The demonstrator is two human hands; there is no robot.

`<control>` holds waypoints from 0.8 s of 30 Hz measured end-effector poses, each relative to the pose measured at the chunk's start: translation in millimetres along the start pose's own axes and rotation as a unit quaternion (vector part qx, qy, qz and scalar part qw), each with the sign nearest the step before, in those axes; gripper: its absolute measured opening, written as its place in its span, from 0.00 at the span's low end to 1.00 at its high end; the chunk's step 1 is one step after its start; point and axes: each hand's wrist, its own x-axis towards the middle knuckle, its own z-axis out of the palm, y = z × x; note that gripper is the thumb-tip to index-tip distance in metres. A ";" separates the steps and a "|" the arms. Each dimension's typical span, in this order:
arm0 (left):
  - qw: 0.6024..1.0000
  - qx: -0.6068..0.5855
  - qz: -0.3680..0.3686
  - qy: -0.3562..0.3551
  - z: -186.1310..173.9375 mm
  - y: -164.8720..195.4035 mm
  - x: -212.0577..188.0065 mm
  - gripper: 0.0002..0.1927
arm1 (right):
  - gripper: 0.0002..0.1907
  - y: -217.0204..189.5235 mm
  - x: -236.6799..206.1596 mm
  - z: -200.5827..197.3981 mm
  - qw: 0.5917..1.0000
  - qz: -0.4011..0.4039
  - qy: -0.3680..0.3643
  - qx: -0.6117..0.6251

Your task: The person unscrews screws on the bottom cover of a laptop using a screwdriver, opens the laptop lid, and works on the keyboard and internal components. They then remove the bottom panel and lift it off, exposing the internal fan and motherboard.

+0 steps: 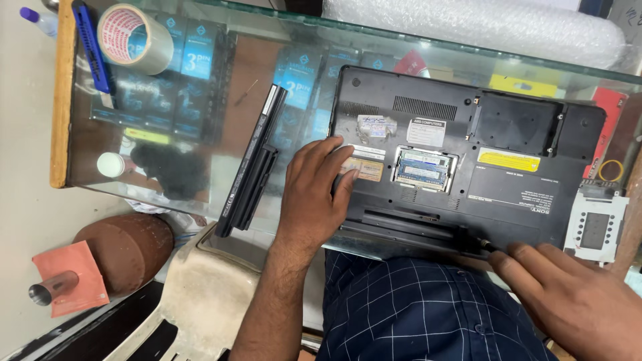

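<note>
On the glass counter [200, 134], a black laptop [508, 167] is lying upside down with its underside facing up, its near edge sitting close to the person's checked shirt [414, 307]. A small hatch in the middle of the base is standing open, showing a memory card [422, 168] inside. The left hand [314, 194] is resting flat on the left part of the laptop's base, wrist bent, fingers spread and relaxed, pressing down rather than gripping anything. The right hand [575, 301] is reaching in from the lower right, fingers curled around the dark handle of a screwdriver [483, 245] whose tip is touching the laptop's near edge; most of the tool is hidden under the fingers. Just left of the laptop, a long black battery [253, 164] is lying at a slant. A grey drive tray [594, 228] is sitting beside the laptop's right edge. Farther back on the left, a roll of tape [134, 37] is standing next to a blue cutter [90, 45].
</note>
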 end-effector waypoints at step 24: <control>0.949 -0.232 0.134 -0.167 49.3 83.6 -20.3 0.09 | 0.09 0.9 -69.0 -11.7 0.875 0.108 0.258 0.396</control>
